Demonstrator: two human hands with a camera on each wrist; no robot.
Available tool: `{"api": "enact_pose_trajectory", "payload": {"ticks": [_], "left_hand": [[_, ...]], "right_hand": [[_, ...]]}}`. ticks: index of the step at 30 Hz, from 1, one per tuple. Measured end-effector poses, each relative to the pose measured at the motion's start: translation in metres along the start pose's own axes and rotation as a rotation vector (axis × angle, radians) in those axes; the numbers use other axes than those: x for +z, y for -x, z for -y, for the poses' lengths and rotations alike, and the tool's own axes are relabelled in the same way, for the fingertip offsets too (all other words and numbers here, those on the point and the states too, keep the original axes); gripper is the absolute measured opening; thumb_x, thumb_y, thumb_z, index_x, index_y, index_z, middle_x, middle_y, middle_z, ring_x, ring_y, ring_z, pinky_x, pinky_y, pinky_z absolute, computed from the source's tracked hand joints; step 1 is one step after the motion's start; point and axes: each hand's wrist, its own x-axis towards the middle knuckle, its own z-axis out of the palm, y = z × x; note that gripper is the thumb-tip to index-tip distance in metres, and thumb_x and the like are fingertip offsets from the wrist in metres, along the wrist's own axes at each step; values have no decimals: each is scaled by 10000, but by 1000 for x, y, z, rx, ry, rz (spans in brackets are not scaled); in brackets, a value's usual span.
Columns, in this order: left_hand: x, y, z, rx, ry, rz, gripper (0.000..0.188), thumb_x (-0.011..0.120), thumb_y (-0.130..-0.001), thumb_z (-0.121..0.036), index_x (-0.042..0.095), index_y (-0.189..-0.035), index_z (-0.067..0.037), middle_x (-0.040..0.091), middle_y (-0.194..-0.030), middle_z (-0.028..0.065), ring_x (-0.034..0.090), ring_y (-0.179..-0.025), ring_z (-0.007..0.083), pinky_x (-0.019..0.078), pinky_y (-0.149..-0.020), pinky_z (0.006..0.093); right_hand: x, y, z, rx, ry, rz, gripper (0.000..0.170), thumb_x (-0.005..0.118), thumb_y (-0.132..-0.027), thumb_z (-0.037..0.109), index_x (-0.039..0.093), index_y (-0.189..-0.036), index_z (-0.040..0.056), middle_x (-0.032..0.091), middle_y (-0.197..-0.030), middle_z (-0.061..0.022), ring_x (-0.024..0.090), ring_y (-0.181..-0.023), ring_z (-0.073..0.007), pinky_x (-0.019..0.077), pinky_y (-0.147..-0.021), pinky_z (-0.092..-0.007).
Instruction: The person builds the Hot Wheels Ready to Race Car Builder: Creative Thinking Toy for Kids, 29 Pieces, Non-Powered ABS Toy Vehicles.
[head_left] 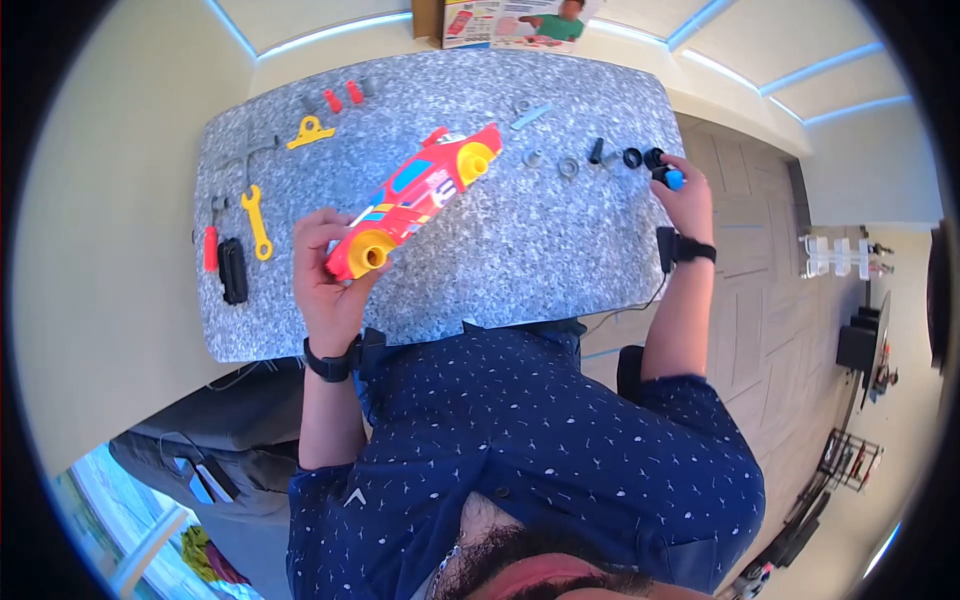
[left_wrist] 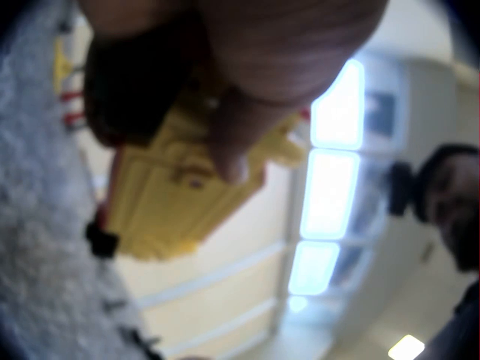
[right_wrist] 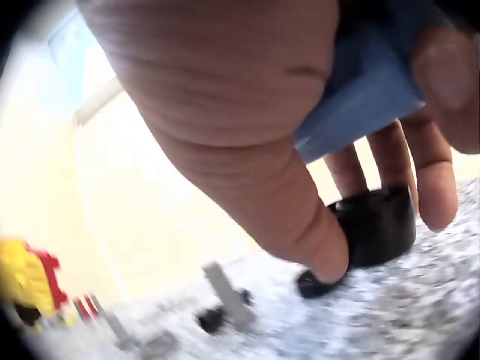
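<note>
A red toy race car [head_left: 415, 195] with yellow wheel arches is held at its near end by my left hand [head_left: 325, 280], above the table. Its yellow underside [left_wrist: 169, 199] shows in the left wrist view, where the thumb lies against it. At the table's right edge, my right hand [head_left: 688, 205] holds a blue angular piece [right_wrist: 364, 94] in its palm. The same hand's thumb and fingers are around a black toy wheel [right_wrist: 379, 229], close over the tabletop. Part of the blue piece is hidden by the hand.
On the speckled table [head_left: 520, 260] lie a yellow wrench [head_left: 257, 222], a yellow bracket [head_left: 310, 132], a red-handled tool [head_left: 210, 248], a black part [head_left: 232, 270] and a light blue strip [head_left: 531, 117]. A black ring [head_left: 632, 158] and several small parts lie near my right hand.
</note>
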Motion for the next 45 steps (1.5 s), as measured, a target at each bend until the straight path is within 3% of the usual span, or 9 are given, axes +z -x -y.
{"api": "enact_pose_trajectory", "payload": {"ticks": [1, 5, 7, 9, 11, 15, 24, 35, 45], "left_hand": [[1, 1, -2, -32, 27, -6, 574, 971, -804, 7, 630, -1259, -72, 603, -1390, 125, 659, -1250, 234, 553, -1078, 386], [9, 4, -2, -72, 84, 11, 572, 967, -818, -1, 622, -1269, -75, 578, -1543, 173, 685, -1320, 262, 580, -1102, 411], [16, 6, -2, -77, 121, 14, 570, 967, -822, -5, 612, -1263, -76, 580, -1543, 179, 680, -1332, 274, 576, -1111, 416], [21, 9, -4, -51, 103, 26, 558, 959, -828, 9, 602, -1248, -77, 596, -1525, 190, 675, -1345, 292, 569, -1121, 430], [27, 10, -9, -23, 104, 25, 545, 954, -822, 19, 605, -1228, -86, 619, -1493, 187, 674, -1341, 298, 560, -1117, 436], [28, 17, -7, -27, 194, -6, 549, 943, -824, 39, 598, -1233, -86, 642, -1474, 198, 671, -1357, 298, 575, -1098, 402], [21, 15, -7, -28, 267, -6, 522, 898, -876, 51, 580, -1273, -70, 667, -1456, 208, 680, -1340, 276, 572, -1092, 392], [-3, 7, 0, -56, 8, -32, 541, 912, -916, -31, 544, -1310, -55, 670, -1456, 199, 676, -1318, 247, 549, -1118, 401], [-9, 5, 5, -69, -35, -12, 512, 889, -913, -20, 564, -1307, -50, 667, -1456, 179, 680, -1311, 250, 554, -1100, 385]], "right_hand": [[-7, 4, 20, -131, -168, -74, 348, 888, -828, 97, 802, -1163, 58, 818, -1107, -129, 791, -1013, -302, 611, -882, -416], [-19, 47, 165, -97, -813, 192, 311, 834, -902, -34, 746, -1186, 56, 765, -1128, -76, 748, -1018, -149, 595, -898, -312], [-4, 72, 216, -158, -1127, 320, 398, 923, -843, -17, 722, -1175, 67, 766, -1143, -88, 759, -1016, -183, 602, -929, -335], [14, 81, 245, -576, -1031, 362, 415, 978, -806, 8, 727, -1127, 88, 791, -1194, -108, 781, -1060, -241, 612, -947, -370], [32, 96, 272, -662, -1107, 430, 422, 998, -782, 35, 725, -1100, 88, 800, -1282, -143, 791, -1122, -303, 617, -977, -404], [50, 111, 291, -678, -981, 441, 432, 1015, -774, 45, 722, -1089, 82, 781, -1370, -191, 778, -1151, -258, 613, -952, -398], [35, 115, 297, -554, -850, 364, 436, 990, -824, 97, 772, -1200, 58, 796, -1316, -135, 741, -920, -181, 582, -763, -306], [16, 28, 88, -75, 4, -99, 389, 948, -846, 137, 781, -1183, 40, 794, -1179, -150, 759, -1096, -352, 588, -946, -443], [45, 27, 92, -88, -37, 125, 417, 961, -818, 184, 794, -1169, 31, 801, -1158, -175, 758, -1103, -395, 597, -971, -469]]}}
